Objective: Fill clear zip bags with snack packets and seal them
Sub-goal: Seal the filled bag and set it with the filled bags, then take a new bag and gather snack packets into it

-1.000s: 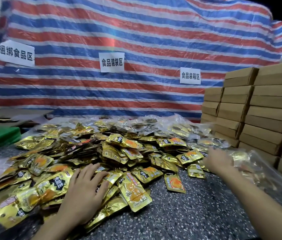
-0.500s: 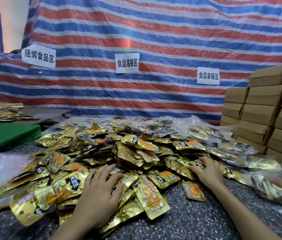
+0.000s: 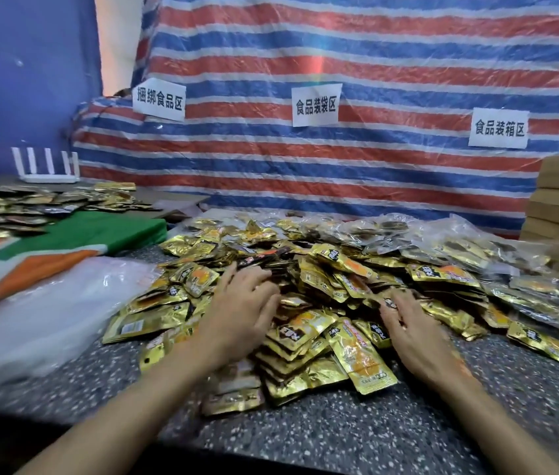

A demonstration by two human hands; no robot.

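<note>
- Snack packets: gold foil heap, centre of frame, on the speckled table.
- Left hand: flat on the heap, fingers straight and spread, gripping nothing.
- Right hand: at the heap's near edge, fingers straight, slightly apart, holding nothing.
- Clear zip bags: loose stack, apparently empty, lower left.
- Filled bags: behind the heap, toward the right.
- Step, by my judgement: gathering packets. Next calls for closing on a handful and fetching an empty bag.

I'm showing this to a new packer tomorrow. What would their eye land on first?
The big heap of gold snack packets spread across the middle of the speckled table, with the left hand and the right hand laid on its near side. Behind it hangs a red, white and blue striped tarp bearing three white paper signs.
</note>
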